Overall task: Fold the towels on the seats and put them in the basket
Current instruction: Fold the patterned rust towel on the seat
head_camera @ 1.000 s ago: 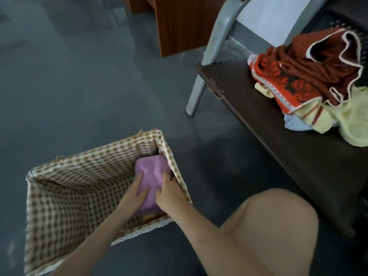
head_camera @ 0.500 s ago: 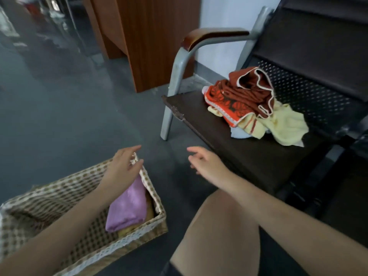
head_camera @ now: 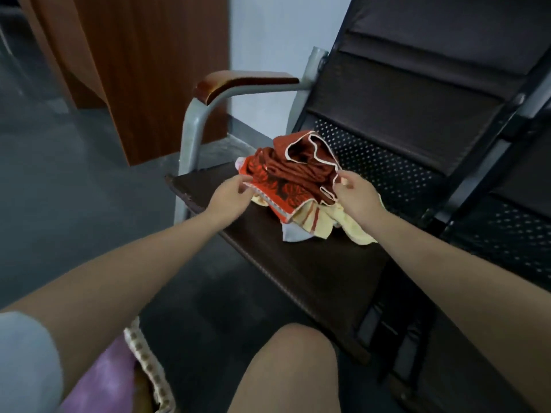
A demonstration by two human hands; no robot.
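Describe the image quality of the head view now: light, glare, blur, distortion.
Head view: soft, dim indoor light, no hard shadows; a small glare spot on the wooden armrest; wide-angle stretch enlarges the forearms and bends the seat edges; slight softness overall, with the left hand and right hand at the red towel mildly blurred; the purple towel at the corner is smeared.

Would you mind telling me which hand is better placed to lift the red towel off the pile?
Probably the right hand: it already pinches the red towel by its white-trimmed edge, on top. The left hand only reaches its lower corner.
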